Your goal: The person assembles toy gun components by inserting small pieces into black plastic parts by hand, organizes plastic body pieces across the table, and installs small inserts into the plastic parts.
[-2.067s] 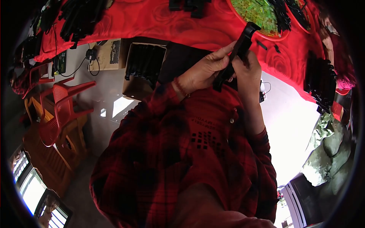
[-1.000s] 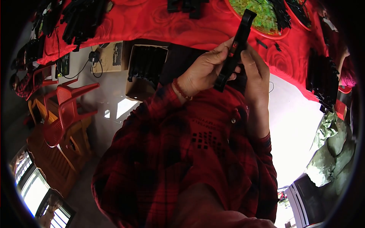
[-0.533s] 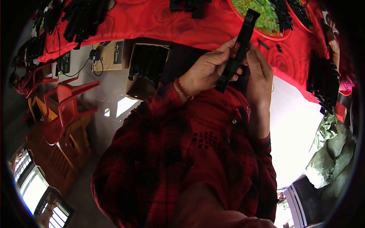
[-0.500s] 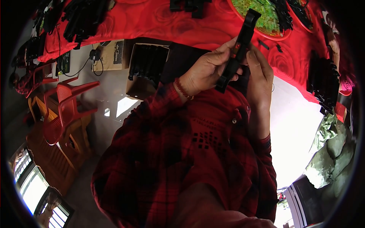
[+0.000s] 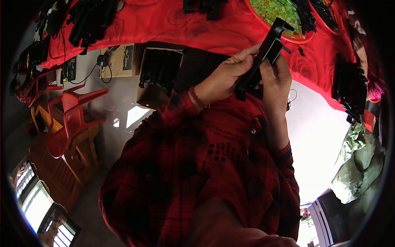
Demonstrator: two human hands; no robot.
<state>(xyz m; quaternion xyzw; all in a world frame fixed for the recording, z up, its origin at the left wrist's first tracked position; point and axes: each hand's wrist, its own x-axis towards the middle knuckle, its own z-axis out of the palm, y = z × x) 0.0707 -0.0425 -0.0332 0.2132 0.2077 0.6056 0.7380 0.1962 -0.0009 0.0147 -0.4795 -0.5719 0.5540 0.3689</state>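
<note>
A long black plastic part (image 5: 269,43) with hooked ends is held slantwise between my two hands, over my lap near the table's edge. My left hand (image 5: 222,78) grips its left side, thumb along the edge and the other fingers partly hidden behind it. My right hand (image 5: 276,80) closes on its right side, with thumb and fingers bent against it. A flat, pale-edged face of the part shows toward the right hand. The lower hooked end points down toward my shirt.
A red floral cloth (image 5: 164,29) covers the table. On it are a red-rimmed tray of green-yellow small pieces (image 5: 275,18), black parts (image 5: 205,8) and a black pile (image 5: 349,84). A cardboard box of black parts (image 5: 160,68) stands below; a red chair (image 5: 68,111) is left.
The black part has turned in my hands, now showing a flat pale-edged face. My right fingers have shifted lower along it. The reddish spot seen on it earlier no longer shows.
</note>
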